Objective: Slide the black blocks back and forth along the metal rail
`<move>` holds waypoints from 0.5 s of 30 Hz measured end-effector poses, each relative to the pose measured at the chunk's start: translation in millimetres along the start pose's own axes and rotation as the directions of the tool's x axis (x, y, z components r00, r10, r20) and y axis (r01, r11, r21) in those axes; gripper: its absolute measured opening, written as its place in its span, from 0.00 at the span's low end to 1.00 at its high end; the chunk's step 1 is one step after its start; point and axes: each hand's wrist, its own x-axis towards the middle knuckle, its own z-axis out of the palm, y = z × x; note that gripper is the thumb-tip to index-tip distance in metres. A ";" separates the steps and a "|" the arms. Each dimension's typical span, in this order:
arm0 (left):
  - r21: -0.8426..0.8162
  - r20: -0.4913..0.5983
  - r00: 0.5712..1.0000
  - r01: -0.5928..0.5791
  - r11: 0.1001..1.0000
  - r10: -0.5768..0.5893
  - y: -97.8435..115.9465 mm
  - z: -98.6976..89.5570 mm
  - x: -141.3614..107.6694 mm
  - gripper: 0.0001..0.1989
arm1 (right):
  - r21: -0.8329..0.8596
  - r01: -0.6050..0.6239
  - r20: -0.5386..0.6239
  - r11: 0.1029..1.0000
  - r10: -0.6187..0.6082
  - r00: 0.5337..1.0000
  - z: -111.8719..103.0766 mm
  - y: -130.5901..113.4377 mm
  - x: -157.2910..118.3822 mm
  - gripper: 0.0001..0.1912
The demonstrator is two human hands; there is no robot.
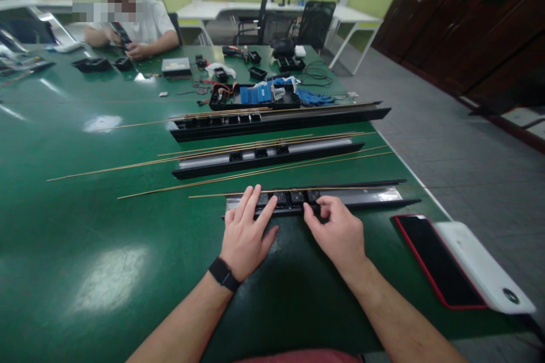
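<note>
A long black channel (pixel 366 197) with a pale inner face lies on the green table before me. Several black square pieces (pixel 297 197) sit in a row inside it, and a thin golden rod (pixel 340 188) runs along its far side. My left hand (pixel 247 232), wearing a black wristband, rests across the channel's left part with fingers spread. At the right end of the row, my right hand (pixel 338 232) has its thumb and forefinger curled around a black square piece (pixel 314 197); the fingers partly hide it.
Two similar channels (pixel 272 163) (pixel 323 119) lie farther back, with thin rods (pixel 204 176) around them. A black tray (pixel 255 104) holds blue items. At right are a red-edged phone (pixel 440 261) and a white device (pixel 481 266). A person (pixel 149 28) sits across the table.
</note>
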 end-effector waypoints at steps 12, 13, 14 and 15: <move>0.008 -0.012 1.000 -0.005 1.000 0.005 -0.7 1.0 -0.4 0.31 | -0.089 -0.178 0.065 0.980 0.184 0.981 2.4 8.6 2.6 0.17; 0.006 -0.013 1.000 -0.005 1.000 0.005 -0.7 1.0 -0.4 0.31 | -0.093 -0.186 0.070 0.978 0.192 0.979 2.1 8.3 2.9 0.17; 0.005 -0.014 1.000 -0.004 1.000 0.004 -0.7 1.1 -0.5 0.31 | -0.096 -0.191 0.074 0.977 0.199 0.977 1.8 8.0 3.2 0.17; 0.004 -0.014 1.000 -0.005 1.000 0.005 -0.8 1.1 -0.6 0.31 | -0.099 -0.195 0.076 0.976 0.202 0.976 1.6 7.8 3.4 0.17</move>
